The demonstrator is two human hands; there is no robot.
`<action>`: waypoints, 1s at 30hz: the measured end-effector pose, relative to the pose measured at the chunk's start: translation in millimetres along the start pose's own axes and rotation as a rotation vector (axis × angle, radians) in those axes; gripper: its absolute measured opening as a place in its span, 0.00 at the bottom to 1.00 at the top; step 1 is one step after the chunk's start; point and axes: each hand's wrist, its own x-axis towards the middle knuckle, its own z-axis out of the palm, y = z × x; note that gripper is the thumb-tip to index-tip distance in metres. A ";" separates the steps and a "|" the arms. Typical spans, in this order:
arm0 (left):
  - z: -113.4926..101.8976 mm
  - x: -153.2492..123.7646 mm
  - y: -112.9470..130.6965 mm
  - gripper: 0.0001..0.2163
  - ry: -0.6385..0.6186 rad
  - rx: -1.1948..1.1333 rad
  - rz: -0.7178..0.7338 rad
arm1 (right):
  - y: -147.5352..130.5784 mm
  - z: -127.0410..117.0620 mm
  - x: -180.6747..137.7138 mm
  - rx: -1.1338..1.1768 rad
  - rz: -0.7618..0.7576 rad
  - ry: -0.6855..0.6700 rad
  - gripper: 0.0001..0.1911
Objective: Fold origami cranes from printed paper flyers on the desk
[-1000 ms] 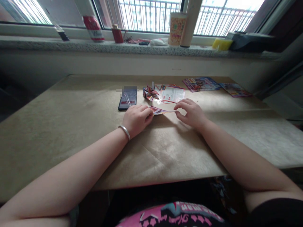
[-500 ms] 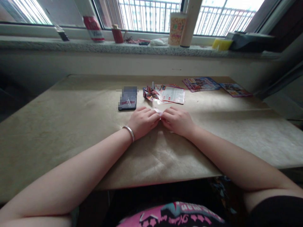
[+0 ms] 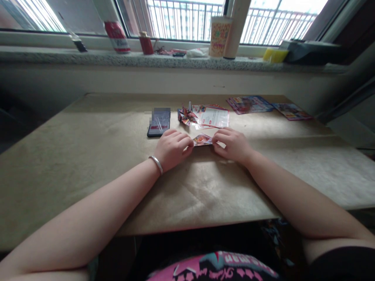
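A small folded piece of printed paper (image 3: 202, 139), orange and red on top, lies between my hands over the table. My left hand (image 3: 174, 147) pinches its left corner, a silver bangle on the wrist. At the opposite corner, the thumb and fingers of my right hand (image 3: 233, 143) close on the paper. Just beyond it are a folded paper figure (image 3: 187, 115) with pointed flaps and a white printed sheet (image 3: 215, 117) with a red edge. A dark phone (image 3: 159, 123) rests flat past my left hand.
Colourful printed leaflets (image 3: 249, 104) lie at the table's back right, with another leaflet (image 3: 293, 111) beside them. On the stone windowsill (image 3: 175, 60) stand a red can (image 3: 116, 37), a red bottle (image 3: 145, 43), a patterned cup (image 3: 219, 37) and a yellow block (image 3: 275, 55).
My hands have moved apart, the right one going further right. The folded paper, mostly covered by my fingers before, now shows its printed face between them.
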 end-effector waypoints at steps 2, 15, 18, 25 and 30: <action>0.1 -1.3 -2.7 0.10 -0.006 -0.009 -0.020 | 3.6 -2.0 -0.8 0.030 0.007 -0.020 0.05; 0.5 -7.1 -20.2 0.07 0.025 -0.069 -0.084 | 25.0 -5.3 -6.8 0.168 0.100 -0.015 0.04; 2.4 -9.4 -22.7 0.07 0.056 -0.108 -0.116 | 28.9 -5.5 -9.1 0.193 0.123 -0.022 0.05; 3.3 -14.5 -27.9 0.05 0.077 -0.266 -0.248 | 39.2 -3.9 -13.9 0.227 0.134 -0.039 0.06; 5.6 -14.9 -27.0 0.07 0.027 -0.304 -0.258 | 31.9 -1.8 -9.8 0.238 0.028 -0.119 0.06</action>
